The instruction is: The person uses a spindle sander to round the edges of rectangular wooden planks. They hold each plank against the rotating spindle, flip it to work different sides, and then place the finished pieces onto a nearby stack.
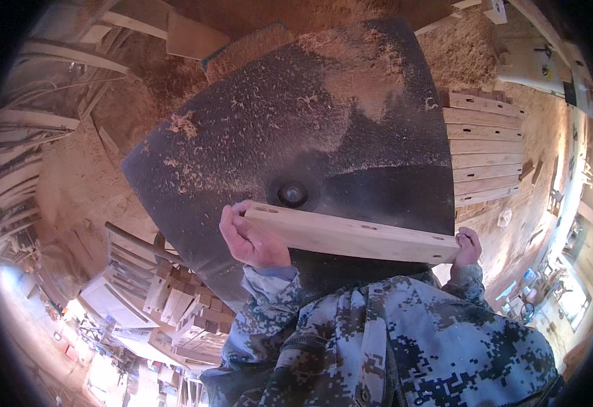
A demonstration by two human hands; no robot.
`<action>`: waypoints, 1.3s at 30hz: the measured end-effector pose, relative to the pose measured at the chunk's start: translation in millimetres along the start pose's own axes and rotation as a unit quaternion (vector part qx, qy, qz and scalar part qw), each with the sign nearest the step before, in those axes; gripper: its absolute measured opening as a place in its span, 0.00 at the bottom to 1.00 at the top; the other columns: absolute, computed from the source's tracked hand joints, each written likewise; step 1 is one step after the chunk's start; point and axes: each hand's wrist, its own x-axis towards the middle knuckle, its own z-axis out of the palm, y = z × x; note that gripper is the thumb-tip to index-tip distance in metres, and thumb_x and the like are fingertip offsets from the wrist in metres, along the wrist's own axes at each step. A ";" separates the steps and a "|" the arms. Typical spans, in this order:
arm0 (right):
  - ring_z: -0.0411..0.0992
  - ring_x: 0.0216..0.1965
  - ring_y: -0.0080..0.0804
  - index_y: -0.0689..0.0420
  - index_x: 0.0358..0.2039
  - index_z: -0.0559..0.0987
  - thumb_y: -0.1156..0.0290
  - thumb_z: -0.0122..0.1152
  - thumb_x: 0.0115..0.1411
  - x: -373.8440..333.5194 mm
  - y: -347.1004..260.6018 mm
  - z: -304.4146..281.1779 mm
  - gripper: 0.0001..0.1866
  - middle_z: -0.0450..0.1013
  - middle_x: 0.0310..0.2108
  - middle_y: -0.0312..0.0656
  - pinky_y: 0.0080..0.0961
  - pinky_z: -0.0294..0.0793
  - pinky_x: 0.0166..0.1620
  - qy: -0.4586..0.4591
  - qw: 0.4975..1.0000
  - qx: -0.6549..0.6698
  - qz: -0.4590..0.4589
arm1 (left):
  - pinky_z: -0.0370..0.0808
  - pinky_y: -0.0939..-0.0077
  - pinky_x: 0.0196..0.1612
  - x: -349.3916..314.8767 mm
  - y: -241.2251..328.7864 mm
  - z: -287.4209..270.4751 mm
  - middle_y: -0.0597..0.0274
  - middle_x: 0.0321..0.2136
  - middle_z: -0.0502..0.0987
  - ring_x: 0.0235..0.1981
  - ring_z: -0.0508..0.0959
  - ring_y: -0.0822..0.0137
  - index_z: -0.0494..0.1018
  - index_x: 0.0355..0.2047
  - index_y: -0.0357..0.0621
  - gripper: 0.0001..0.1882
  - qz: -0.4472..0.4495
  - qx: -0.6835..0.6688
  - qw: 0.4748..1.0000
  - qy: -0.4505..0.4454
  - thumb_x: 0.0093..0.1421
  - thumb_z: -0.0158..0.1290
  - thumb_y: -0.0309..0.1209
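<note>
A long pale wooden piece with several slots cut in it lies crosswise between my hands. My left hand grips its left end, thumb and fingers closed around the wood. At the other end, my right hand is closed on the right tip. The piece is over the near part of a dark machine table, just in front of a round spindle that stands up from the table. Its left end is close to the spindle; whether they touch I cannot tell.
Wood shavings and fine dust cover much of the table's far part. Right of the table is a stack of slotted wooden pieces. Wood blocks are piled at the lower left, and boards lean along the far left. Sawdust heaps behind.
</note>
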 end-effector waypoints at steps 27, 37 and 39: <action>0.72 0.40 0.29 0.63 0.48 0.80 0.77 0.53 0.63 -25.7 15.7 -8.9 0.14 0.75 0.37 0.40 0.26 0.73 0.47 0.015 0.999 0.034 0.027 | 0.79 0.66 0.43 5.3 13.9 19.7 0.51 0.40 0.77 0.34 0.81 0.62 0.63 0.64 0.37 0.20 0.082 0.002 0.993 -0.079 0.76 0.47 0.31; 0.71 0.38 0.28 0.62 0.47 0.82 0.78 0.52 0.64 -19.3 1.9 14.9 0.14 0.75 0.37 0.38 0.25 0.73 0.44 0.059 0.994 -0.042 -0.085 | 0.86 0.59 0.38 18.6 -3.3 13.2 0.45 0.46 0.78 0.36 0.83 0.56 0.59 0.68 0.41 0.22 0.043 -0.066 0.996 -0.044 0.81 0.37 0.39; 0.72 0.38 0.27 0.62 0.47 0.82 0.78 0.51 0.65 -18.9 -12.8 24.4 0.14 0.75 0.37 0.38 0.25 0.73 0.43 0.037 0.986 -0.085 -0.137 | 0.86 0.58 0.38 27.9 -6.1 8.3 0.44 0.47 0.78 0.36 0.83 0.56 0.59 0.68 0.41 0.22 0.052 -0.080 0.995 -0.032 0.81 0.38 0.39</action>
